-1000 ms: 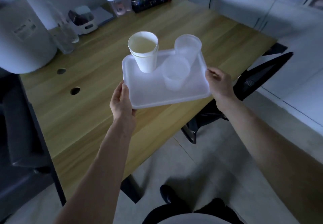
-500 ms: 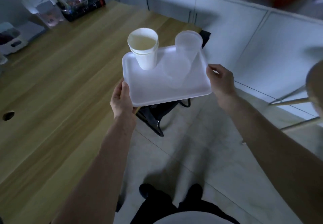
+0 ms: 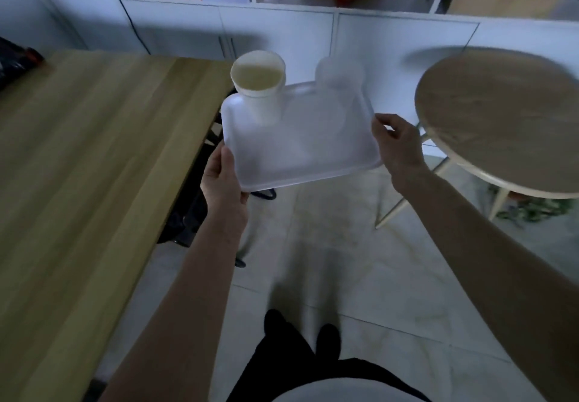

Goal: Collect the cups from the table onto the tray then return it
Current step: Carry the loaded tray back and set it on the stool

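I hold a white plastic tray [image 3: 282, 169] level in the air over the floor, to the right of the wooden table [image 3: 87, 157]. My left hand [image 3: 224, 179] grips its near left corner and my right hand [image 3: 396, 139] grips its right edge. A stack of white paper cups [image 3: 260, 94] stands upright at the tray's far left. A clear plastic cup [image 3: 340, 78] stands at the far right, and another clear cup [image 3: 316, 125] in the tray's middle is blurred and hard to make out.
A round wooden side table [image 3: 507, 119] on thin legs stands to the right. White cabinets [image 3: 282, 34] with open shelves above line the wall ahead. A black chair [image 3: 188, 213] is tucked under the wooden table's end. Tiled floor lies below.
The view has swung right with the tray: the tray has left the space above the wooden table and now hangs over the floor. The round table has come into view. Both grips are unchanged.
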